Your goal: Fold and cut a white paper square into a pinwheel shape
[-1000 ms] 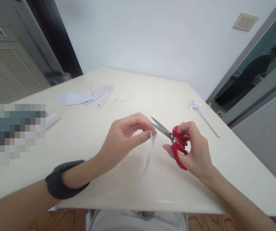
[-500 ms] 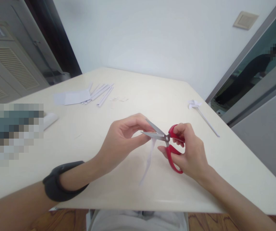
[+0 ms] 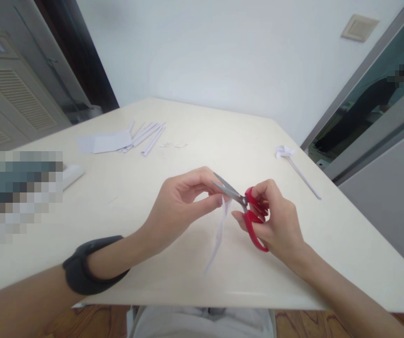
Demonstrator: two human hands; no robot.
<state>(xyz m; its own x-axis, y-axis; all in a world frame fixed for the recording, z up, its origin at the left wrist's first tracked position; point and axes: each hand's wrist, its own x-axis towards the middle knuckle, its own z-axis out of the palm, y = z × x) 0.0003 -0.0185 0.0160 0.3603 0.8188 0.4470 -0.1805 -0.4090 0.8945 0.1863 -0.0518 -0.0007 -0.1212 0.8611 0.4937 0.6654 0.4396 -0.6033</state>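
Between thumb and fingers, my left hand (image 3: 187, 195) pinches a thin white paper strip (image 3: 218, 234), whose long tail hangs down over the table. A pair of scissors (image 3: 254, 225) with red handles is in my right hand (image 3: 281, 218), fingers through the loops. The blades point left at the top of the strip, close to my left fingertips, and stand only slightly apart. My left fingers partly hide the upper end of the paper.
On the white table (image 3: 187, 286) lie flat paper pieces (image 3: 112, 142), several rolled paper sticks (image 3: 148, 136) and small scraps (image 3: 173, 145) at the back left. A paper pinwheel on a stick (image 3: 285, 151) lies at the right. Beyond the doorway a person (image 3: 360, 105) leans forward.
The scissor blades have come closer together, and the red handles have drawn nearer each other. My left hand stays almost in place with the strip.
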